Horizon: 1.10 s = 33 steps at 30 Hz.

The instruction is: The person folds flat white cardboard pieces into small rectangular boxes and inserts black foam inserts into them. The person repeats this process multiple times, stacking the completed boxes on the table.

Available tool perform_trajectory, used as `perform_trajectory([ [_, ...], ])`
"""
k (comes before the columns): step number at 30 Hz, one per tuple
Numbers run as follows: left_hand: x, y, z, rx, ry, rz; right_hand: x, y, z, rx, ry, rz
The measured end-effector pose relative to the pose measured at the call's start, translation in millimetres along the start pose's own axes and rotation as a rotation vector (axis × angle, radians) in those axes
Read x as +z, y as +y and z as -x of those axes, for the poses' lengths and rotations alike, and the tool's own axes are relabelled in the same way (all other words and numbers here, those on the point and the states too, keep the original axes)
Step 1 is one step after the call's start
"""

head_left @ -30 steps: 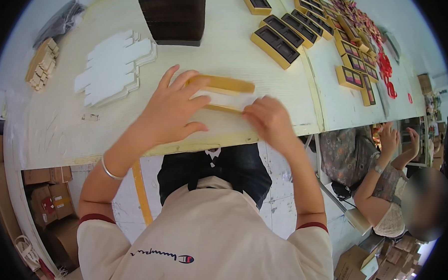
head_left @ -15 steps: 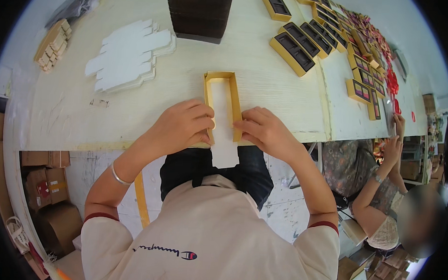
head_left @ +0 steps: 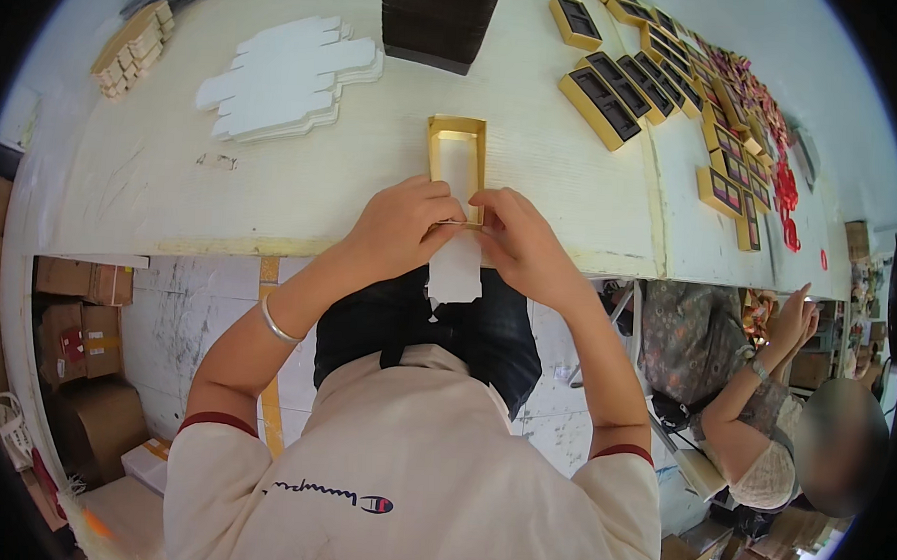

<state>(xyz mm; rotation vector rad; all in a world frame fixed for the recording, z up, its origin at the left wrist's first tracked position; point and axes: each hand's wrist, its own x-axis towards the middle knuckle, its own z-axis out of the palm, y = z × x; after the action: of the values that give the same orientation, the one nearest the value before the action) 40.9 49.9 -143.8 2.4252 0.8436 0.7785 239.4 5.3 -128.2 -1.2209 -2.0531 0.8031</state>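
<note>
A half-folded gold cardboard box (head_left: 436,154) with a white inner floor lies at the table's front edge, straight before me. Its far end and both long sides stand up. From the near end a long white flap (head_left: 456,272) sticks out over my lap. My left hand (head_left: 403,226) is closed on the near left corner, fingertips pinching a narrow folded piece of the card. Closed on the near right corner, my right hand (head_left: 515,245) has its thumb and fingers close to the left fingertips. The hands partly hide the near corners.
A stack of flat white box blanks (head_left: 287,81) lies at the left, near a pile of cream-coloured pieces (head_left: 133,51). Beyond the box stands a tall dark stack (head_left: 438,24). Gold boxes with black inserts (head_left: 601,107) line the right, where a co-worker's hands (head_left: 792,320) show.
Both hands have moved inward from the box's sides and meet at its near end. The near ends of the side walls are now bent in. The whole view has shifted slightly.
</note>
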Motion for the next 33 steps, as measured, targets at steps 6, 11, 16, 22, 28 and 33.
perform_trajectory([
  [6, -8, 0, -3, -0.081, -0.064, 0.143, 7, -19, 34, -0.260, 0.136, 0.411],
  [11, -10, -5, -6, -0.142, -0.148, 0.260, 24, 6, 23, -0.267, 0.309, 0.202],
  [16, -18, -4, -8, -0.289, -0.184, 0.460, 25, 5, -3, 0.015, 0.411, -0.236],
  [22, -5, 6, -4, -0.060, 0.064, 0.271, 33, 1, -7, 0.065, 0.482, -0.129],
  [28, 0, 6, -2, -0.001, 0.107, 0.180, 22, -5, -3, -0.093, 0.385, -0.021],
  [33, 6, 8, -1, -0.049, 0.217, 0.205, 19, 10, -5, -0.255, 0.346, 0.283],
])
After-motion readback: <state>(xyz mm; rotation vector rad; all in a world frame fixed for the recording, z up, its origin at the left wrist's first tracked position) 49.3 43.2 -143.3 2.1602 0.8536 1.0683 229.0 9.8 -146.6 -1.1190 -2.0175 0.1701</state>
